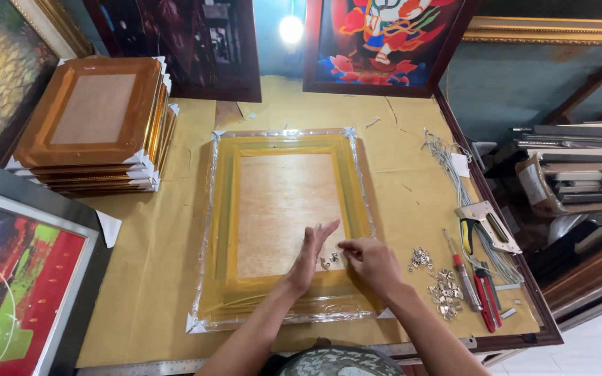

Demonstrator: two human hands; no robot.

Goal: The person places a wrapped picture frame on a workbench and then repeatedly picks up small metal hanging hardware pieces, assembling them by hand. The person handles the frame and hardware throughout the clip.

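Note:
A gold picture frame wrapped in clear plastic lies face down on the table, its wooden backing board showing. My left hand rests edge-on upon the board's lower part, fingers straight and together, holding nothing. My right hand hovers just beside it, fingertips pinched over a few small metal hangers lying on the board between both hands. I cannot tell whether the right fingers hold one.
A stack of gold frames stands at back left. A pile of metal hangers, screwdriver, red pliers, staple gun and wire bundle lie at the right. Paintings lean around the table's edges.

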